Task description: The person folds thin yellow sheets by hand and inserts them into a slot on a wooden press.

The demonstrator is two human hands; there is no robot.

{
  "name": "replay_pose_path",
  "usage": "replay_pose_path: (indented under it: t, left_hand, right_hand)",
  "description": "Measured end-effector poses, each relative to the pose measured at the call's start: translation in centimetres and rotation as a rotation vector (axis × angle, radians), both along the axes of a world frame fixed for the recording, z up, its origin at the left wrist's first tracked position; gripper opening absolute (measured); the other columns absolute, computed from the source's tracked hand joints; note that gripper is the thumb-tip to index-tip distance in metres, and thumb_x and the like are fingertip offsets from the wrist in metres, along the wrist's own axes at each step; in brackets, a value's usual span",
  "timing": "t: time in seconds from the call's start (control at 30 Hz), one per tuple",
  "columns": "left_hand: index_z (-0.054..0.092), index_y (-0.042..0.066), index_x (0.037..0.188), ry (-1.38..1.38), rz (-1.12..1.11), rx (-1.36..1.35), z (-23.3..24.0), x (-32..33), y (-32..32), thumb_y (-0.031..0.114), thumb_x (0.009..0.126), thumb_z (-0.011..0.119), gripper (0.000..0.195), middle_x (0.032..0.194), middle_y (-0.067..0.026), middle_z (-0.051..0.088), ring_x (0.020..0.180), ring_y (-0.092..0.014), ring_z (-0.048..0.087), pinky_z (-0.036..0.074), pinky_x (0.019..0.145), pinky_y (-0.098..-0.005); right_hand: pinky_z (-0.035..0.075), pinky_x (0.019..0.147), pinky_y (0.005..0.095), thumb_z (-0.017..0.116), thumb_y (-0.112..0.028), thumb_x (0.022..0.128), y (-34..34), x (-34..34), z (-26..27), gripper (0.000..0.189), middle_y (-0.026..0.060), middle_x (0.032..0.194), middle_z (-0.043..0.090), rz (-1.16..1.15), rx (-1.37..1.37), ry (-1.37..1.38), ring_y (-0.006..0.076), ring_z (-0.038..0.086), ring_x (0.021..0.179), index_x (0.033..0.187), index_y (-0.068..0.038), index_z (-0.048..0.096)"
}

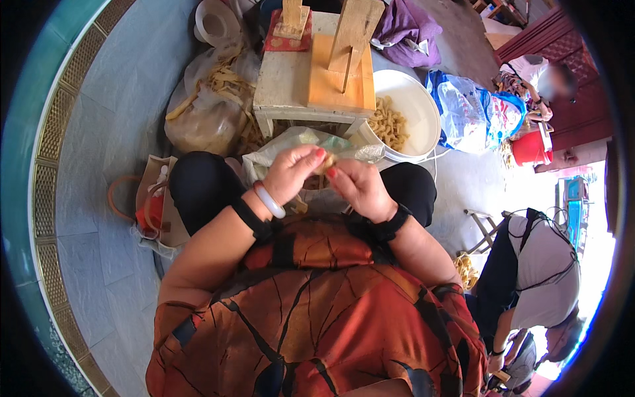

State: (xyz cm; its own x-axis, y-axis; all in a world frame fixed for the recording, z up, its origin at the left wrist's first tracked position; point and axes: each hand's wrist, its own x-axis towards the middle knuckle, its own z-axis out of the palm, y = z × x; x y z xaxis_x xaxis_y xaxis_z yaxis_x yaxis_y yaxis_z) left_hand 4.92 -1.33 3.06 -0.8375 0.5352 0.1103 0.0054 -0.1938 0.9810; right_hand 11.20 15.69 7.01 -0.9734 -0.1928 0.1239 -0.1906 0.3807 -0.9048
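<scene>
Both hands meet above my lap, over an open translucent plastic bag. My left hand, with a pale bangle at the wrist, pinches a small tan knotted piece between thumb and fingers. From the other side my right hand grips the same piece, its fingers curled. The fingers hide most of the piece, so its exact material cannot be told. Just beyond stands a low whitish wooden stool, bearing a wooden stand with an upright board.
Right of the stool, a white bucket holds many tan knotted pieces. A plastic bag with tan strips lies left. A paper bag sits by my left knee. Two people are at the right, near a red bucket.
</scene>
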Motion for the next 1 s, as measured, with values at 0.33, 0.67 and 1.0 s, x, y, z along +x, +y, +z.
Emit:
replay_pose_path:
  t: [0.33,0.67,1.0]
  left_hand:
    - [0.060,0.001,0.102,0.344,0.088,-0.178,1.1,-1.3,0.7,0.007,0.098,0.048,0.014,0.091,-0.0025,0.063,0.086,-0.010,0.056,0.046,0.082,-0.0238]
    - [0.059,0.005,0.093,-0.372,-0.394,-0.191,2.6,-5.9,-1.0,0.023,0.095,0.058,0.018,0.065,0.0048,0.047,0.054,-0.003,0.040,0.032,0.047,-0.0184]
    - [0.062,0.002,0.083,-0.015,0.028,-0.271,2.9,-13.9,4.2,0.027,0.093,0.059,0.027,0.063,0.0013,0.053,0.055,-0.008,0.045,0.038,0.051,-0.0256]
  right_hand:
    - [0.048,0.060,0.0326,0.062,-0.011,0.088,1.2,0.2,1.7,0.011,0.0125,0.075,0.059,0.010,0.061,0.158,0.0261,0.058,0.064,0.088,-0.003,0.054]
    - [0.051,0.061,0.0319,0.064,0.000,0.081,3.7,-2.2,2.4,0.013,0.0134,0.075,0.063,-0.095,0.200,0.133,0.0272,0.065,0.069,0.091,-0.004,0.056]
    - [0.051,0.067,0.0349,0.056,-0.004,0.084,7.1,-12.8,2.5,0.009,0.0138,0.081,0.064,-0.268,0.213,0.140,0.0284,0.064,0.074,0.093,-0.002,0.058]
